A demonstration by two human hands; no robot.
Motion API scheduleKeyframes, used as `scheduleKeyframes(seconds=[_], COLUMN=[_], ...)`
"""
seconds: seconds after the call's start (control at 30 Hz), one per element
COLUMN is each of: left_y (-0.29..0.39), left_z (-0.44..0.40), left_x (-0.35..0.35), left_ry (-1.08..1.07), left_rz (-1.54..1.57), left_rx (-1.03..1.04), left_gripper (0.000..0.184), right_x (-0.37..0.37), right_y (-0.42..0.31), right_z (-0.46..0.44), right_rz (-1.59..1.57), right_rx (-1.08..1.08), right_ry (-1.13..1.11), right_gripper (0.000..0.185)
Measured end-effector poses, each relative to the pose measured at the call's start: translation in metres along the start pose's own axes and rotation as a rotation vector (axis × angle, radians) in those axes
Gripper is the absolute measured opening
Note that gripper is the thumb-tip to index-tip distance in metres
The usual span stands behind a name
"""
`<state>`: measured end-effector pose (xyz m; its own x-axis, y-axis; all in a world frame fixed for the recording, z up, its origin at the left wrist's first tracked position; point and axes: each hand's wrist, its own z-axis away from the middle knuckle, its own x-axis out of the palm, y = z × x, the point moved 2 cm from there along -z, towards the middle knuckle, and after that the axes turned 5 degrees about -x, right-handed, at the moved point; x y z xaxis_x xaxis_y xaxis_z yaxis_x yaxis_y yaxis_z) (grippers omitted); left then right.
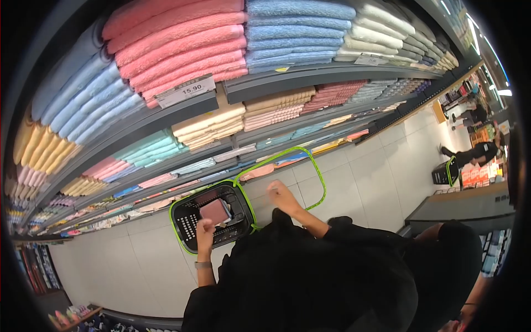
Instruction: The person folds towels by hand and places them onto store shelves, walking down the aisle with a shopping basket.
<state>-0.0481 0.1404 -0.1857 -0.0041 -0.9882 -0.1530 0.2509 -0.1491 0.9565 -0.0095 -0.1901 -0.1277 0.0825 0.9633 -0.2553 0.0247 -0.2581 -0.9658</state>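
Observation:
A black shopping basket (pixel 192 235) with a lime-green rim is below me. Its long green handle (pixel 324 180) lies swung out to the right. Inside the basket sits a dusty-pink folded item (pixel 214 211), with something darker and something pale beneath it. My left hand (pixel 205 227), with a band on its wrist, is over the basket beside the pink item. Its fingers are curled, and I cannot tell whether they grip anything. My right hand (pixel 281 195) is closed above the floor, within the handle's loop in the view. What it holds, if anything, is hidden.
Shelves of folded towels run along the far side: pink (pixel 177 44), blue (pixel 296 33) and white stacks (pixel 379 27). A price tag (pixel 185 90) hangs on the top shelf edge. Tiled floor (pixel 376 177) extends along the aisle. A person (pixel 478 155) stands near another basket (pixel 444 173).

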Motion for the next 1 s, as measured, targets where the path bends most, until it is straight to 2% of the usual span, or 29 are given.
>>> scheduleKeyframes(seconds=[0.07, 0.1, 0.13, 0.17, 0.2, 0.27, 0.3, 0.37, 0.4, 0.47, 0.5, 0.53, 0.6, 0.63, 0.67, 0.7, 0.8, 0.83, 0.93, 0.97, 1.0], left_y=[-0.07, -0.107, -0.141, -0.17, -0.195, -0.227, -0.252, -0.224, -0.211, -0.188, -0.177, -0.162, -0.132, -0.116, -0.107, -0.107, -0.144, -0.127, -0.132, -0.137, -0.14], left_z=[0.012, 0.022, 0.034, 0.045, 0.059, 0.095, 0.111, 0.125, 0.129, 0.136, 0.15, 0.164, 0.183, 0.196, 0.21, 0.223, 0.286, 0.295, 0.317, 0.33, 0.339], left_x=[-0.024, -0.032, -0.041, -0.051, -0.062, -0.087, -0.094, -0.095, -0.091, -0.083, -0.078, -0.072, -0.053, -0.04, -0.026, -0.013, 0.025, 0.051, 0.094, 0.105, 0.114], left_ry=[-0.085, -0.115, -0.143, -0.372, -0.603, -0.774, -0.826, -0.919, -0.905, -0.779, -0.557, -0.254, 0.028, 0.074, 0.118, 0.155, 0.061, 0.116, -0.46, -0.451, -0.387], left_rz=[-0.397, -0.492, -0.588, -0.787, -0.98, -0.973, -1.074, -1.215, -1.245, -1.161, -0.72, -0.235, 0.147, 0.143, 0.14, 0.05, 0.243, 0.057, -0.766, -0.788, -0.706], left_rx=[0.037, -0.084, -0.205, -0.174, -0.138, 0.059, 0.002, 0.013, 0.006, -0.128, -0.452, -0.646, -0.927, -0.92, -0.914, -1.008, -0.943, -1.051, -0.533, -0.542, -0.645], left_gripper=[0.018, 0.012, 0.009, 0.012, 0.017, 0.023, 0.022, 0.02, 0.019, 0.017, 0.017, 0.018, 0.022, 0.022, 0.023, 0.022, 0.018, 0.019, 0.023, 0.024, 0.024], right_x=[-0.018, -0.03, -0.045, -0.061, -0.078, -0.11, -0.127, -0.158, -0.173, -0.202, -0.221, -0.229, -0.247, -0.26, -0.254, -0.252, -0.25, -0.249, -0.24, -0.236, -0.23], right_y=[0.057, 0.101, 0.117, 0.132, 0.132, 0.126, 0.134, 0.164, 0.191, 0.237, 0.295, 0.335, 0.398, 0.432, 0.404, 0.372, 0.374, 0.355, 0.362, 0.371, 0.403], right_z=[0.006, 0.012, 0.019, 0.027, 0.033, 0.044, 0.05, 0.058, 0.065, 0.071, 0.078, 0.078, 0.074, 0.072, 0.049, 0.037, 0.02, 0.01, 0.005, 0.004, 0.008], right_rz=[0.091, 0.18, 0.226, 0.27, 0.269, 0.145, 0.124, 0.074, 0.003, 0.138, 0.253, 0.432, 0.329, 0.725, 0.623, 0.52, 0.427, 0.299, 0.233, 0.228, 0.221], right_rx=[0.012, 0.024, 0.128, 0.232, 0.425, 0.579, 0.639, 0.754, 0.78, 0.817, 0.863, 0.782, 0.884, 0.616, 0.752, 0.902, 0.925, 1.001, 0.977, 0.959, 0.938], right_ry=[0.095, 0.117, 0.135, 0.148, 0.156, 0.209, 0.233, 0.266, 0.344, 0.325, 0.264, 0.266, 0.186, -0.186, -0.106, -0.017, 0.078, 0.031, 0.083, 0.024, -0.034], right_gripper=[0.006, 0.006, 0.007, 0.01, 0.015, 0.017, 0.017, 0.017, 0.02, 0.024, 0.027, 0.029, 0.032, 0.05, 0.058, 0.066, 0.071, 0.08, 0.067, 0.06, 0.053])
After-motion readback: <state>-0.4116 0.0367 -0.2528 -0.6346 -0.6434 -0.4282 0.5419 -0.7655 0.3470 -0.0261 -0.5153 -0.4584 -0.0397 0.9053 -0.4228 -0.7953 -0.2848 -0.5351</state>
